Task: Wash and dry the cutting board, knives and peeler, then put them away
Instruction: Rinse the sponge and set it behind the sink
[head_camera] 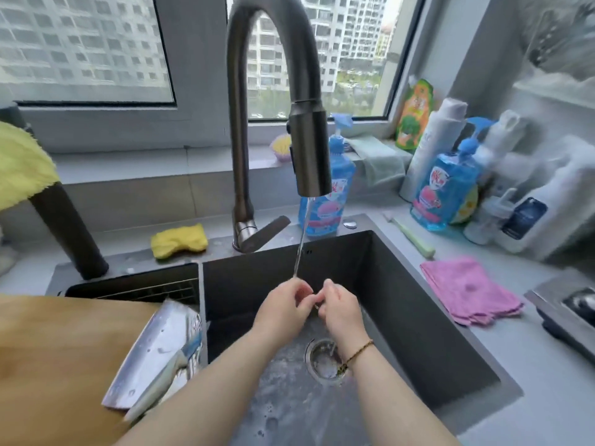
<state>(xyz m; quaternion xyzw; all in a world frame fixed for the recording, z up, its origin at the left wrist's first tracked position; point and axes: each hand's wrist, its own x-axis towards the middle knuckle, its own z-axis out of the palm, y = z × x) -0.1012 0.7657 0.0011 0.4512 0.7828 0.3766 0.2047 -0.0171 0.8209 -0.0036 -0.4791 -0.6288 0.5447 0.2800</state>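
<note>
The left hand (283,305) and right hand (339,305) met, fingers curled, under water (301,249) in the sink (402,300) — whether they gripped anything I could not tell. Just left, the cleaver (154,349) and knife (157,384) lay partly on the cutting board (48,365) — suds (283,397) lay around the drain (323,362).

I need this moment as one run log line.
hands: left hand, right hand meet under running water over sink | cleaver, small knife: partly on cutting board | held item: unclear
</note>
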